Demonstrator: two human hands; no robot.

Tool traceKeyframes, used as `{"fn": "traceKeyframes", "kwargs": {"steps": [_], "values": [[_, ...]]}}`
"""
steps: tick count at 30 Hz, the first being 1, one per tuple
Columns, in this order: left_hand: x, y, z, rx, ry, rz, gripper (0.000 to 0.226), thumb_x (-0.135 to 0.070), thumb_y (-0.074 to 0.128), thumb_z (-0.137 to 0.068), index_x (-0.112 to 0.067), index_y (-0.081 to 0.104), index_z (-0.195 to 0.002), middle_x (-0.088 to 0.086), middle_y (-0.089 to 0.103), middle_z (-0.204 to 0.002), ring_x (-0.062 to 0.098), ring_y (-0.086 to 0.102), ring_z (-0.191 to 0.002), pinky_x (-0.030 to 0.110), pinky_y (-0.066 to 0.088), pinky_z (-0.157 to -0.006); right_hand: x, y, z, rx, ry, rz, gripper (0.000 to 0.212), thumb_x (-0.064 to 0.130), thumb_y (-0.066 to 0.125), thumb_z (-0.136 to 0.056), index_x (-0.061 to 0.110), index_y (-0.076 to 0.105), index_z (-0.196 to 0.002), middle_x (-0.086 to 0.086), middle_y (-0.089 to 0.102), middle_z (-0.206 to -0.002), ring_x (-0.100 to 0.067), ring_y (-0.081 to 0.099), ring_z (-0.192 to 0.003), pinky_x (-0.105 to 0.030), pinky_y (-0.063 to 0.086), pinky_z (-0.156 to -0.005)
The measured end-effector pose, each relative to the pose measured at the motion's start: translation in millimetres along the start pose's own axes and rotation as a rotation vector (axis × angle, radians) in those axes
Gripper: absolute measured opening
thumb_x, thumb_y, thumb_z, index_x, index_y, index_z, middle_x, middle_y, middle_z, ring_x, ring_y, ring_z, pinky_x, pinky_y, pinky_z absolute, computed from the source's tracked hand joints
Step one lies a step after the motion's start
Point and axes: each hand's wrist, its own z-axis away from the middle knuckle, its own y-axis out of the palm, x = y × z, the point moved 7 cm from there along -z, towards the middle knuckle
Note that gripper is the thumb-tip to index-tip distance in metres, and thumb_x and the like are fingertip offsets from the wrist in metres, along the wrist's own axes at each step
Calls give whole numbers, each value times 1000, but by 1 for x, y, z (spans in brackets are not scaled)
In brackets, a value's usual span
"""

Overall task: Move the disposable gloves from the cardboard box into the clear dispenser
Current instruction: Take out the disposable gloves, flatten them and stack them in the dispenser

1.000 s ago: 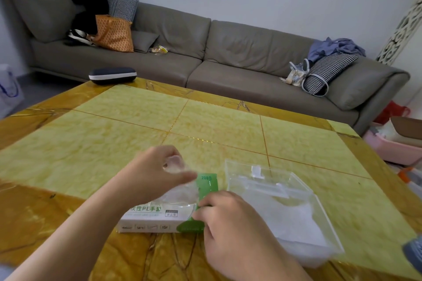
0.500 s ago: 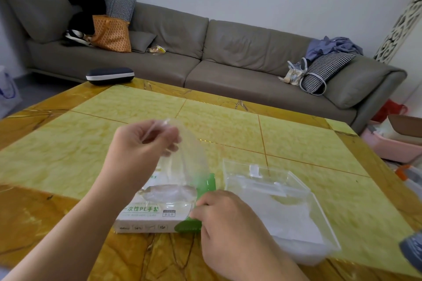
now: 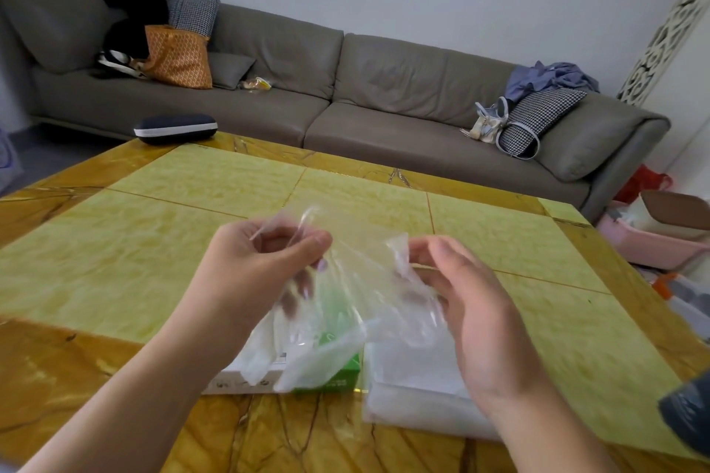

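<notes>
In the head view, both hands are raised above the table (image 3: 153, 242) and hold one thin clear glove (image 3: 357, 280) between them. The left hand (image 3: 249, 276) has its fingers (image 3: 307, 242) curled, and they pinch the upper left edge of the glove against the thumb. The right hand (image 3: 472, 303) also has curled fingers (image 3: 422, 253), which pinch the right edge of the same glove. The glove hangs down from the fingers as a loose, wrinkled sheet, spread between the two hands.

Under the fingers of the left hand, the cardboard box (image 3: 326, 380) lies flat on the table. It is white with a green end, and the hanging glove covers most of it, so the opening is hard to see. Just right of the box, below the fingers of the right hand, stands the clear dispenser (image 3: 403, 407); its near wall shows under the right wrist, and something pale lies inside it.

Far beyond the fingers, a dark case (image 3: 175, 129) with a white band rests at the far edge of the table. Behind it stands a long grey sofa (image 3: 384, 88) with an orange bag (image 3: 178, 58) and a checked cushion (image 3: 538, 115) on it.
</notes>
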Motion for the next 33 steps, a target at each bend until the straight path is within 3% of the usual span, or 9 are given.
{"fn": "traceKeyframes", "kwargs": {"steps": [3, 6, 8, 18, 22, 24, 26, 29, 33], "values": [[0, 19, 7, 80, -2, -53, 20, -21, 79, -86, -4, 76, -76, 13, 70, -63, 20, 56, -45, 25, 47, -40, -5, 11, 2, 139, 128, 3, 43, 49, 72, -92, 14, 71, -118, -10, 78, -108, -29, 76, -98, -48, 58, -88], [3, 24, 8, 92, -14, -115, 19, -27, 79, -86, -9, 78, -77, 9, 71, -64, 22, 53, -45, 26, 43, -39, -7, 2, 0, -15, 124, 61, 11, 12, 70, -99, 2, 71, -96, -16, 70, -71, -30, 63, -52, -41, 51, -51], [7, 22, 6, 75, -46, -104, 20, -26, 77, -88, -8, 77, -81, 5, 68, -62, 18, 49, -43, 25, 38, -37, -11, -14, -1, -123, 125, 99, 19, 14, 65, -102, 6, 72, -86, -12, 61, -62, -23, 49, -44, -29, 39, -41], [13, 31, 2, -27, -39, -129, 13, -22, 74, -92, -10, 79, -91, 5, 70, -67, 20, 54, -50, 33, 50, -51, -19, -97, -11, -329, 184, 248, 30, 24, 58, -107, 5, 73, -88, 4, 57, -55, -9, 44, -42, -20, 33, -39], [-23, 49, 16, -146, 348, -523, 4, -30, 69, -94, -32, 71, -92, -15, 70, -82, 6, 64, -73, 27, 51, -65, -36, -112, -13, -302, 251, 303, 37, 19, 57, -106, 9, 64, -71, 4, 54, -50, -9, 42, -39, -16, 32, -39], [-47, 84, 29, -56, 607, -675, 7, -29, 66, -93, -34, 69, -96, -19, 65, -86, 2, 60, -86, 19, 46, -69, -42, -113, -16, -272, 260, 372, 42, 17, 60, -102, 15, 58, -60, -2, 55, -52, -13, 42, -40, -20, 33, -42], [-45, 125, 28, 144, 678, -808, 12, -26, 63, -96, -34, 70, -102, -22, 62, -98, -2, 58, -94, 15, 47, -77, -44, -111, -18, -229, 262, 468, 42, 13, 60, -96, 14, 52, -55, -3, 50, -48, -16, 40, -39, -23, 31, -42], [8, 169, 9, 396, 415, -1038, 22, -25, 53, -102, -37, 68, -113, -17, 64, -108, 3, 60, -92, 21, 52, -81, -50, -106, -18, -152, 308, 569, 34, 9, 57, -92, 12, 52, -58, -3, 51, -47, -16, 38, -36, -22, 30, -41], [78, 179, -4, 601, 89, -1220, 24, -41, 58, -100, -38, 60, -123, -9, 63, -120, 15, 65, -100, 36, 57, -89, -56, -108, -19, -114, 301, 803, 27, 17, 61, -93, 5, 62, -69, -10, 73, -69, -18, 64, -42, -32, 52, -42]]}}
